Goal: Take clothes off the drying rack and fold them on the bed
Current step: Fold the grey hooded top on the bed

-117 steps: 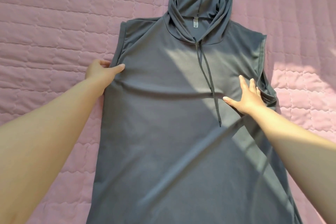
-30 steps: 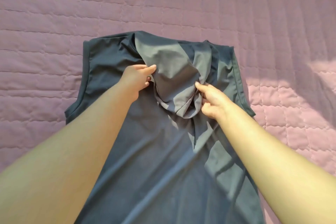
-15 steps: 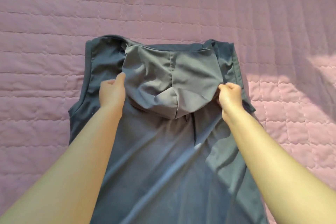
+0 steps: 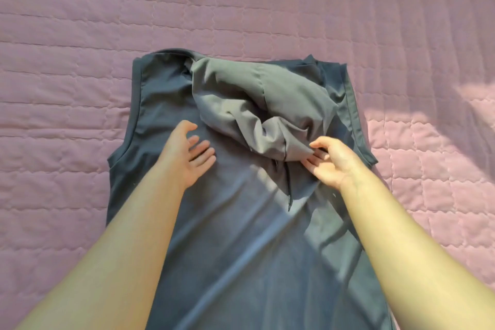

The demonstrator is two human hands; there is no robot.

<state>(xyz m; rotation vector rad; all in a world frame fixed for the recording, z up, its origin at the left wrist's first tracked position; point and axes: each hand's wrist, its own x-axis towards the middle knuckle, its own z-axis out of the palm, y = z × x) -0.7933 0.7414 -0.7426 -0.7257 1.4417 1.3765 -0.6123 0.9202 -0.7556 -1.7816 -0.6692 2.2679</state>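
- Entering from the lower corners of the frame, a bare left forearm [image 4: 120, 249] and a bare right forearm [image 4: 401, 249] reach up over the garment.
- Task item: a dark slate-blue sleeveless hooded top of smooth fabric [image 4: 241, 236] lies spread down the centre of the frame. Its hem is cut off by the lower edge.
- A thin dark drawstring end [image 4: 289, 201] lies on the chest, centre right, below the hood.
- Left hand [image 4: 184, 154]: centre left, over the chest panel, fingers loose and apart, gripping nothing. Contact with the cloth cannot be confirmed.
- Right hand [image 4: 332, 162]: centre right, thumb above and fingers beneath the bunched lower tip of the hood, pinching it lightly.
- The lighter grey fabric hood [image 4: 267, 104] is turned down over the upper chest, creased and puffed, between the two armhole edges.
- The shoulders of the top sit just above centre frame.
- A pink quilted bedcover with stitched squares [image 4: 241, 8] lies beneath and fills the upper half.
- A pale sunlit patch [image 4: 428, 126] marks the cover at the right edge.
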